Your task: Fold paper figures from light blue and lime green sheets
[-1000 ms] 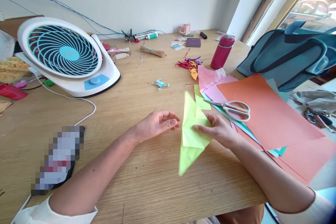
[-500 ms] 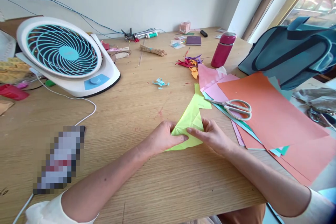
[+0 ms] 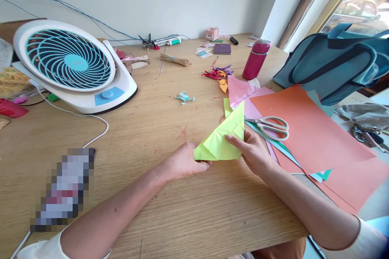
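Observation:
A creased sheet of yellow-green paper [image 3: 223,141], folded into a rough triangle, is held between my two hands above the table. My right hand [image 3: 255,149] pinches its right side, thumb on the front face and fingers behind. At the lower left corner my left hand [image 3: 188,162] is closed on the paper, its fingers partly hidden behind the sheet. A smaller yellow-green paper piece [image 3: 226,107] lies just beyond, partly covered by the folded one. Scissors [image 3: 270,126] with pale handles rest on the coloured sheets close to my right hand.
Orange paper sheets [image 3: 316,137] spread over the right side. A small light-blue folded paper figure [image 3: 184,97] sits mid-table, with several coloured ones [image 3: 220,75] behind. A fan [image 3: 73,64] stands left; a red bottle [image 3: 257,60] and a blue bag [image 3: 331,62] stand right.
My left hand, free at first, has taken hold of the paper. The paper has been turned and folded from a long upright shape into a triangle with its point at the upper right.

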`<state>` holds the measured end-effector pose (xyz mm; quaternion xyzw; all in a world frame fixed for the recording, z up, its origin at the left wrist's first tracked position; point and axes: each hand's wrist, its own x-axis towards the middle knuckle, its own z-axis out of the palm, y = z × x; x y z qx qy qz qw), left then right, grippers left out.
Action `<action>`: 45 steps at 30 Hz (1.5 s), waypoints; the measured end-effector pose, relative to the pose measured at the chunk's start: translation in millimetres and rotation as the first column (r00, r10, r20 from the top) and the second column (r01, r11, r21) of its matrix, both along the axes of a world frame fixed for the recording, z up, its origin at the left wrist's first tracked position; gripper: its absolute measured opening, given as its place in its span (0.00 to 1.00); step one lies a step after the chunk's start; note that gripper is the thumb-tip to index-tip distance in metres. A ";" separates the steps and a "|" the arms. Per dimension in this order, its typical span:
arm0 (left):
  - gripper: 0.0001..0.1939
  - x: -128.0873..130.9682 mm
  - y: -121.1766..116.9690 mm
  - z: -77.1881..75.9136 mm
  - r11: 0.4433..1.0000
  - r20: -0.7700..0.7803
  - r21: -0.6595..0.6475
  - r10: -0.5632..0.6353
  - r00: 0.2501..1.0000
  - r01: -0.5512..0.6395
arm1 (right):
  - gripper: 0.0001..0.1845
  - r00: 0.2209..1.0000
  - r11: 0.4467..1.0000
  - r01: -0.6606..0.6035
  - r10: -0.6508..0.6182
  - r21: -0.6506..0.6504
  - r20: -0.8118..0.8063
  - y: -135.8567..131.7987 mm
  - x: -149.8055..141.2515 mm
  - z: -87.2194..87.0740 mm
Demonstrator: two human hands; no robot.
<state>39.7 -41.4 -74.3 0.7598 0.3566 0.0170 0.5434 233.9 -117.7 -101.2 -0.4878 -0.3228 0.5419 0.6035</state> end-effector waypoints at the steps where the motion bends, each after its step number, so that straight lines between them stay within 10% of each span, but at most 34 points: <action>1: 0.05 -1.6 2.8 0.4 1.000 -0.005 -0.022 -0.004 1.000 0.003 | 0.17 1.000 1.000 0.018 -0.018 0.009 -0.009 1.0 1.6 0.8; 10: 0.06 -12.7 28.8 -7.5 0.950 0.088 0.303 -0.105 0.991 0.073 | 0.15 0.991 0.996 0.077 -0.081 -0.038 -0.111 4.9 6.0 4.1; 17: 0.15 -8.8 22.9 -13.7 0.874 0.372 0.459 -0.028 0.928 -0.158 | 0.18 0.986 0.996 -0.036 0.023 -0.077 -0.167 4.5 2.8 0.5; 21: 0.23 -7.5 16.0 -12.5 0.732 0.445 0.664 -0.224 0.867 -0.152 | 0.22 0.960 0.974 -0.215 0.198 -0.068 -0.200 1.2 -4.0 3.4; 27: 0.10 -8.8 13.3 -8.2 0.542 0.473 0.805 -0.343 0.812 -0.240 | 0.24 0.926 0.937 -0.347 0.339 -0.025 -0.165 -1.3 -4.8 7.4; 31: 0.07 -11.0 12.7 -1.2 0.628 0.515 0.742 -0.308 0.800 -0.235 | 0.27 0.962 0.960 -0.269 0.264 -0.075 -0.069 -0.2 -1.3 7.9; 36: 0.05 -11.9 9.6 11.1 0.829 0.529 0.463 0.026 0.848 -0.314 | 0.20 0.993 0.995 -0.088 0.090 -0.039 0.074 0.0 4.5 7.3; 41: 0.11 -6.9 6.6 11.6 0.956 0.456 0.134 0.176 0.872 -0.263 | 0.27 0.970 0.968 -0.240 0.237 0.079 0.047 -4.3 5.3 11.3; 45: 0.18 -3.5 1.8 9.8 0.977 0.363 0.108 0.133 0.922 -0.184 | 0.24 0.938 0.939 -0.343 0.342 -0.002 0.058 -5.9 3.0 9.9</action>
